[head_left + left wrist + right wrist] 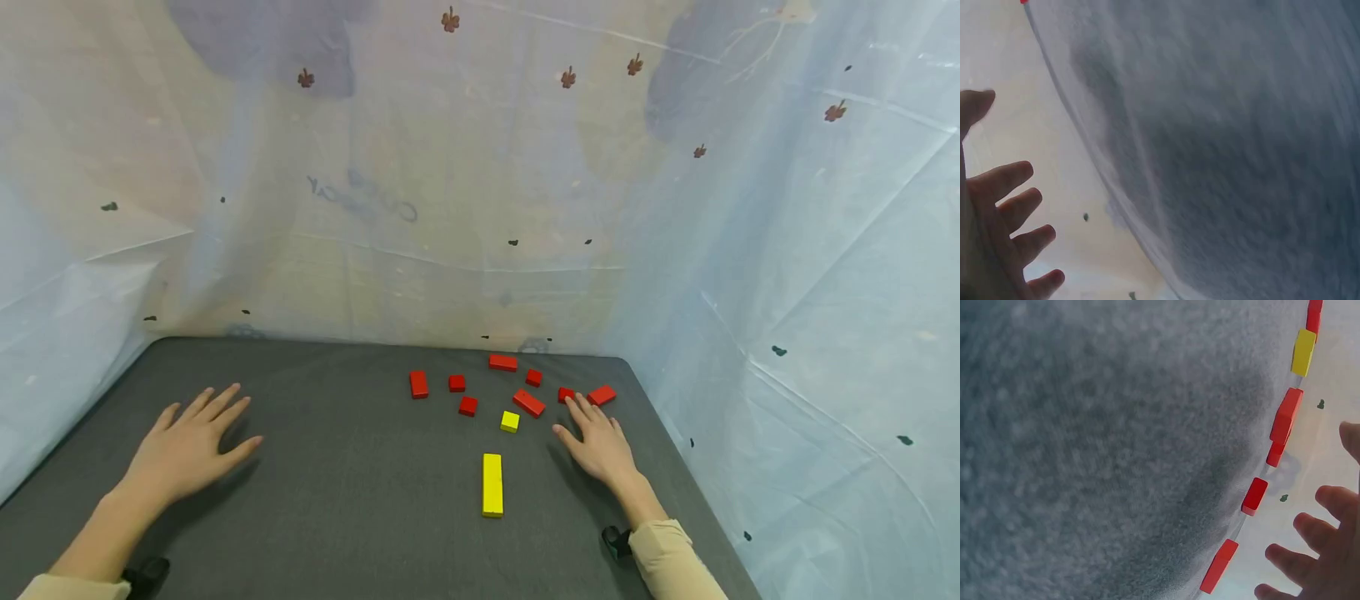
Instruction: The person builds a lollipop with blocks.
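My left hand hovers over the left part of the grey table with its fingers spread, holding nothing. On the right, my right hand also has its fingers extended and grips nothing. Its fingertips partly cover a small red block in the head view, and a longer red block lies just beyond them. Left of this hand are a yellow cube and a long yellow block. A tilted red block lies near the cube. The right wrist view shows the fingers apart from the blocks.
More red blocks lie toward the back: an oblong one, a small one, another oblong one and two small ones, a farther cube and a nearer cube. A pale patterned curtain hangs behind the dark tabletop.
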`<state>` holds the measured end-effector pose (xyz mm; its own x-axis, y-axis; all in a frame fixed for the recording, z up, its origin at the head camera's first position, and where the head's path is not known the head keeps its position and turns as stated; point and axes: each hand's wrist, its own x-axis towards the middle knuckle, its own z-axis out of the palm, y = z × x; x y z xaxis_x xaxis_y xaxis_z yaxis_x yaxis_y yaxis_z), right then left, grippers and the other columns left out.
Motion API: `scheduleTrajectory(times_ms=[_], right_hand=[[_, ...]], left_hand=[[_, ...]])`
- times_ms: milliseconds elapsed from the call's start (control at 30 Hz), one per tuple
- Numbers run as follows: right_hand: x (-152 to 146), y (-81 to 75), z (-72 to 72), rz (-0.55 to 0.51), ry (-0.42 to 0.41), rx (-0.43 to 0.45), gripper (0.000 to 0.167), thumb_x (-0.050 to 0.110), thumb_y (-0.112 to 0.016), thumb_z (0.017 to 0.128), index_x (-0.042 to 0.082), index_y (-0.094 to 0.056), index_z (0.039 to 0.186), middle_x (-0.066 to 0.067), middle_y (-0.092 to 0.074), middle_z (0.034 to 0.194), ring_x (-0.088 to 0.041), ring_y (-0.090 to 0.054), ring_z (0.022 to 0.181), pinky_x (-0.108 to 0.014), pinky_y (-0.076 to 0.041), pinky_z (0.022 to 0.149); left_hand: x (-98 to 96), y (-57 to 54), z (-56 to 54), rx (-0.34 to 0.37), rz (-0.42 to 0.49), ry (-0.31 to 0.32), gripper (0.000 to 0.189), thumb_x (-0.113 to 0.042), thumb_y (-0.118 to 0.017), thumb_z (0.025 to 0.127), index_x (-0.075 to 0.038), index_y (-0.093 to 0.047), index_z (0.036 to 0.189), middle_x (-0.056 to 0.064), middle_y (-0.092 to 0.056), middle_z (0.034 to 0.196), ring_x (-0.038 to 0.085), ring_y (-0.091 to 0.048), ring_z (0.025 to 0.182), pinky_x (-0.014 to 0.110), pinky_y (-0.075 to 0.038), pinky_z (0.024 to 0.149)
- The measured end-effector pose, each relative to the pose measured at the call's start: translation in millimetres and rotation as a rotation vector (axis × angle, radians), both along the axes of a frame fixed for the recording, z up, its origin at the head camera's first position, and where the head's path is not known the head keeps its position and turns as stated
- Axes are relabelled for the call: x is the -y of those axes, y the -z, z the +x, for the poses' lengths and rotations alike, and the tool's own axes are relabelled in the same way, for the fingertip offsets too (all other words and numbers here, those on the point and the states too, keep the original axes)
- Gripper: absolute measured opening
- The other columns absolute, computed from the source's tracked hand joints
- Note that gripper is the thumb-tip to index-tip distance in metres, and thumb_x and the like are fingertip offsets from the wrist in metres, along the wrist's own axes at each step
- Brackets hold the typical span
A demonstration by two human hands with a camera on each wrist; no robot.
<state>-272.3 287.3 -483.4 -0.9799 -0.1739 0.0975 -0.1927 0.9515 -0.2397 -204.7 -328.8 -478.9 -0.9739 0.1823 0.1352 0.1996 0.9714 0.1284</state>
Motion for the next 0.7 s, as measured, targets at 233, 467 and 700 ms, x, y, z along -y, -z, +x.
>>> scheduleTrajectory(times_ms=[233,467,700], right_hand=[[5,-4.0,1.1,-0.111,0.031,-0.048,0.066,0.046,-0.056,0.106,0.011,-0.042,0.16,-0.018,-0.04,0.164,-0.047,-0.041,0.145,-0.069,-0.034,0.114],[15,-8.4,0.8,-0.26,0.07,-0.123,0.057,0.039,-0.06,0.106,0.01,-0.052,0.154,-0.019,-0.054,0.153,-0.042,-0.054,0.135,-0.065,-0.043,0.108],[28,-8.0,-5.1,-0.454,0.056,-0.209,0.045,0.022,-0.072,0.099,0.007,-0.065,0.141,-0.018,-0.071,0.127,-0.033,-0.072,0.103,-0.052,-0.059,0.088]], left_hand=[[-26.7,-5.4,0.1,-0.207,0.015,0.045,0.065,-0.044,-0.073,0.095,-0.001,-0.06,0.143,0.025,-0.051,0.152,0.052,-0.044,0.137,0.075,-0.03,0.107],[-64.3,-11.8,-1.1,-0.404,0.094,0.096,0.053,-0.028,-0.081,0.088,-0.003,-0.068,0.133,0.022,-0.061,0.14,0.046,-0.06,0.122,0.07,-0.044,0.097],[-106.2,-19.0,-9.5,-0.484,0.193,0.139,0.047,-0.023,-0.08,0.088,-0.006,-0.07,0.13,0.016,-0.066,0.132,0.04,-0.066,0.112,0.064,-0.051,0.087]])
